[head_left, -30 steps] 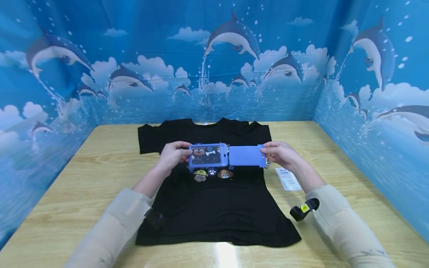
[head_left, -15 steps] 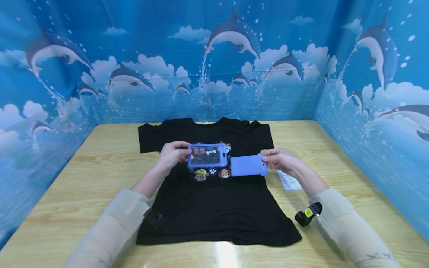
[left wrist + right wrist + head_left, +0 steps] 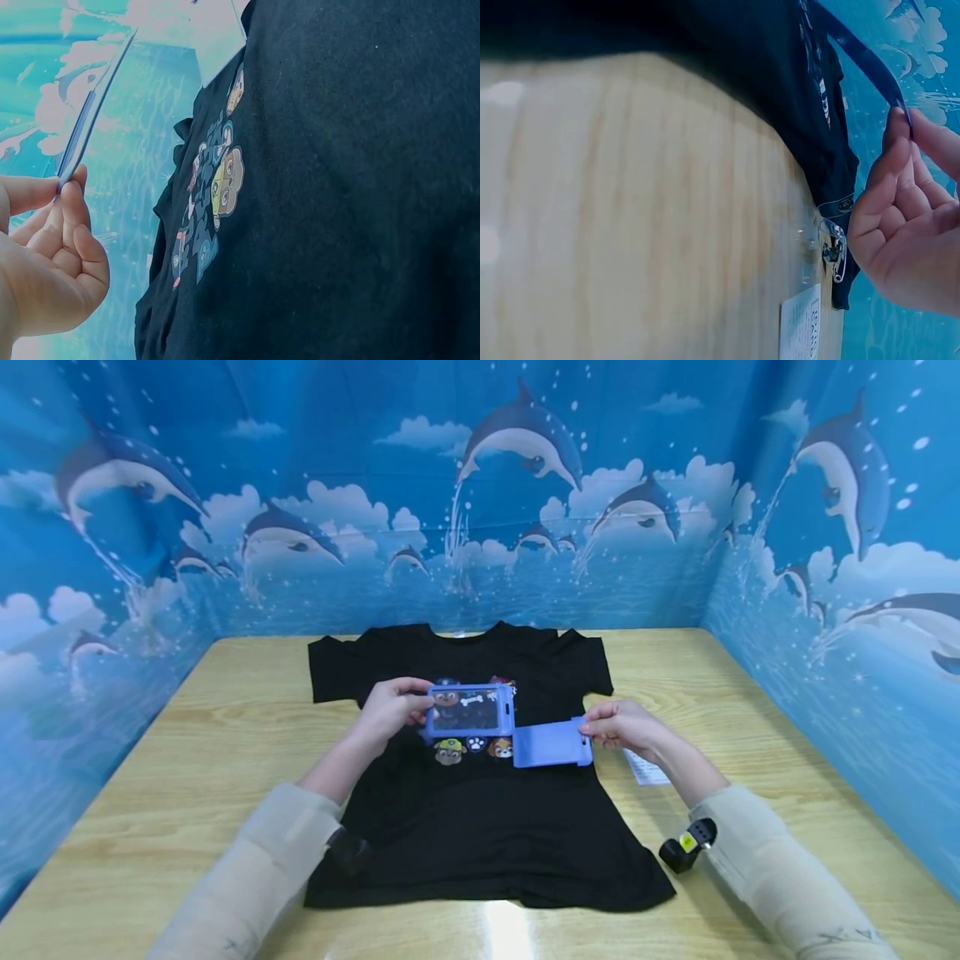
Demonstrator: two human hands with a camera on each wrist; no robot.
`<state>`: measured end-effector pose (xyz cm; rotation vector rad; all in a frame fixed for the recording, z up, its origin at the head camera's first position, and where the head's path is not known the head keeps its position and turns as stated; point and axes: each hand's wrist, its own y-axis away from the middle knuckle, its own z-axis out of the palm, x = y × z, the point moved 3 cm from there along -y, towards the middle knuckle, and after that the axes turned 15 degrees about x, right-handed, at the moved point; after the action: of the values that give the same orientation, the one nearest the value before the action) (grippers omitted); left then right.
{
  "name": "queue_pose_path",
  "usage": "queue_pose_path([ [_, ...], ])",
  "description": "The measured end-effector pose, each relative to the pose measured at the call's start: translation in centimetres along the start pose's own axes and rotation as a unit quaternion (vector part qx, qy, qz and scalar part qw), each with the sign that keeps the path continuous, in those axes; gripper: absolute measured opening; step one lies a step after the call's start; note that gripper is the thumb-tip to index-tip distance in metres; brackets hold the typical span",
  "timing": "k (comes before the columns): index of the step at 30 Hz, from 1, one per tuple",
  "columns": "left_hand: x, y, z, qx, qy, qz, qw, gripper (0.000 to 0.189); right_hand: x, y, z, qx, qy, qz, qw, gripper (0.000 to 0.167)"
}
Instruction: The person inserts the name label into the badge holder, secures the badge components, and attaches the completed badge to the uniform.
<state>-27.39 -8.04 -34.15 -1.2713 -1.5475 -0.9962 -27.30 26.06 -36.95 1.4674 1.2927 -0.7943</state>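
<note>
Left hand point(image 3: 396, 703): fingers pinch left end of blue frame point(image 3: 506, 725) | right hand point(image 3: 626, 725): fingers pinch right end of blue panel point(image 3: 546, 745) | both over black shirt point(image 3: 487, 835) on tabletop point(image 3: 225, 735) | probably light, stiff, smooth plastic; thin edges seem best holds

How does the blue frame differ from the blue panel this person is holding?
The frame has a see-through middle, showing the black shirt; the panel looks solid. The frame is in the left hand's grip, the panel in the right hand's grip. In the head view, the panel sits lower than the frame. Both are a similar blue.
</note>
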Motion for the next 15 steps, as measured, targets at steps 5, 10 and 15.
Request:
queue_pose_path([
  [5,-0.01,-0.02,0.05,0.003,-0.005,0.002,1.0000,0.029,0.18,-0.02,-0.04,0.013,0.035,-0.002,0.9993,0.008],
  [10,-0.03,-0.05,0.01,0.004,-0.008,-0.003,1.0000,0.032,0.29,0.00,-0.22,0.028,0.085,-0.008,0.9959,0.019],
  [15,0.07,0.09,0.30,-0.004,-0.005,0.000,1.0000,0.029,0.50,-0.05,-0.21,0.036,0.138,-0.014,0.9897,0.019],
])
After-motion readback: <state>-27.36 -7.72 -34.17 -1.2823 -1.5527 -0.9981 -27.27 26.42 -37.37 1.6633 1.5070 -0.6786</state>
